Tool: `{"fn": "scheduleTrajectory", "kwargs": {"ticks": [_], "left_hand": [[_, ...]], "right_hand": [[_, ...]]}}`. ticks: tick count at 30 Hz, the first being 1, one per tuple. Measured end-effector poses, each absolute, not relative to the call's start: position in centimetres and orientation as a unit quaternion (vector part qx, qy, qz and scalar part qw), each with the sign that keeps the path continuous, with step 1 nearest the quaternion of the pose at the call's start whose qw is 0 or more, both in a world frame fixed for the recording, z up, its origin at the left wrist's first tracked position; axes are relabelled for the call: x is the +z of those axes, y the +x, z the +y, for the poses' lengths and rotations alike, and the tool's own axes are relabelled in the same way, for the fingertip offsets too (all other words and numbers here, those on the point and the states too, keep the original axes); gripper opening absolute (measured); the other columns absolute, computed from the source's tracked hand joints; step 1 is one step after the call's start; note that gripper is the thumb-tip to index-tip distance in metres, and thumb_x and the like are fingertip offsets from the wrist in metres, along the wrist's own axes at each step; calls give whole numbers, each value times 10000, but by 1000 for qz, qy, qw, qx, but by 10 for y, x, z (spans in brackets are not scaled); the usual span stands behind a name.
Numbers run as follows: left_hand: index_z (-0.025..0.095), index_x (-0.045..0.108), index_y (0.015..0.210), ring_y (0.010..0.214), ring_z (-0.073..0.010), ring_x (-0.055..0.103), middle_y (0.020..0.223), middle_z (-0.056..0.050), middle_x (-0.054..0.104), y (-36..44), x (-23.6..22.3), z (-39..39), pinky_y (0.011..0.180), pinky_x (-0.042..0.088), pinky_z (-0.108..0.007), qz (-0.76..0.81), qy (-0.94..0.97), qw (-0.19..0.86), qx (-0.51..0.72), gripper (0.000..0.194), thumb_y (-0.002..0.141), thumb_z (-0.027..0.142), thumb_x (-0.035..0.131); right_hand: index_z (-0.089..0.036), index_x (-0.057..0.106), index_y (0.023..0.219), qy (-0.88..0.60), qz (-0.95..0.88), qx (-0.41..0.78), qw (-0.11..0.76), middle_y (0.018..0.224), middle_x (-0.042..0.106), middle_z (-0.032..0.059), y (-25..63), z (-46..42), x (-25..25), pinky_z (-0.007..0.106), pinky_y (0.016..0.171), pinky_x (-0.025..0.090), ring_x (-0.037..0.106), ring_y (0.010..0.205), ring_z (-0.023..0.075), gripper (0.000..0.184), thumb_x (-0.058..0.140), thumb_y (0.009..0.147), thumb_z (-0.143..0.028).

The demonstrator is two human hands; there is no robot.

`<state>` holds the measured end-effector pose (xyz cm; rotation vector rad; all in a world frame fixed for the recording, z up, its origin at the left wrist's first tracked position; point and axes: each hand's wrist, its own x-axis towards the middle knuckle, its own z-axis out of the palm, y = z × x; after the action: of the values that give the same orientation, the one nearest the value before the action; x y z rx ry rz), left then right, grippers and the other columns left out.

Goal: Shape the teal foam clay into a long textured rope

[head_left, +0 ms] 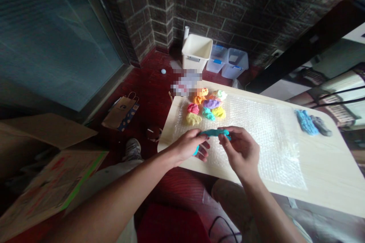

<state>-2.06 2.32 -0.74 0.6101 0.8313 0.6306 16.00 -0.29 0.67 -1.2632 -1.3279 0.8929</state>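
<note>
Over the near edge of the table, my left hand (191, 146) and my right hand (242, 152) grip a soft teal strip (214, 133), one at each end. The strip runs nearly level between them; its exact kind cannot be made out. A bit of the same teal shows below my left palm. Thumb and fingers of my right hand pinch the other end. Just beyond lie several crumpled soft lumps, among them a yellow-green one (194, 119), a red one (193, 108), a turquoise one (208, 114), a purple one (212, 103) and a bright yellow one (219, 112).
Bubble wrap (265, 140) covers much of the pale table (336, 171). Blue (306, 122) and grey (321, 125) knitted-looking items lie at its right. Behind stand a white bin (196, 51) and clear boxes (235, 64). A paper bag (121, 110) and cardboard box (54, 174) are left.
</note>
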Motion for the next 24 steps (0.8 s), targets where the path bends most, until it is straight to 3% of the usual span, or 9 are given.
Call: {"fn": "scheduleTrajectory", "kwargs": {"ticks": [3,5,9,14,18,21,24], "left_hand": [[153,593,972,672,-196,710,887,-85,709,-18,-5,25,690,594,-376,358,213,849,324,201,904,330,659],[148,617,957,701,-191,706,872,-79,709,-16,-2,26,713,592,-355,327,160,868,337,221,909,362,649],[164,620,887,671,-132,648,793,-6,657,-11,0,25,668,569,-269,297,110,867,385,301,862,429,761],[165,599,825,646,-105,613,745,36,602,-8,0,23,585,545,-227,325,108,841,418,363,708,319,906],[162,601,851,649,-105,629,791,11,644,-12,5,26,561,527,-215,364,124,818,427,372,666,282,900],[182,581,923,652,-109,634,866,5,672,-16,10,27,583,545,-248,375,177,799,435,397,676,260,881],[204,549,951,558,-71,544,771,54,614,-17,14,26,500,445,-208,373,240,783,436,427,694,275,883]], "right_hand": [[-235,685,1079,-495,-599,346,526,1024,726,77,156,-7,5,379,835,613,720,940,218,171,747,920,-231],[-242,684,1099,-480,-637,323,509,1058,706,81,153,-9,4,383,840,607,708,983,228,190,730,921,-195],[-241,716,1100,-450,-737,269,426,1087,708,84,147,-14,7,372,817,612,705,988,229,218,702,913,-131],[-231,712,1258,-408,-794,238,383,1225,732,104,141,-16,8,413,972,602,698,1154,252,377,648,917,-86],[-231,712,1275,-380,-794,237,412,1196,758,95,144,-18,13,484,1036,549,673,1201,288,429,633,885,-72],[-235,733,1223,-420,-746,236,460,1133,758,94,152,-19,14,481,958,544,687,1111,289,342,595,931,-124],[-239,752,1139,-492,-655,272,506,1050,738,82,159,-15,8,423,840,536,689,961,251,231,575,993,-216]]}}
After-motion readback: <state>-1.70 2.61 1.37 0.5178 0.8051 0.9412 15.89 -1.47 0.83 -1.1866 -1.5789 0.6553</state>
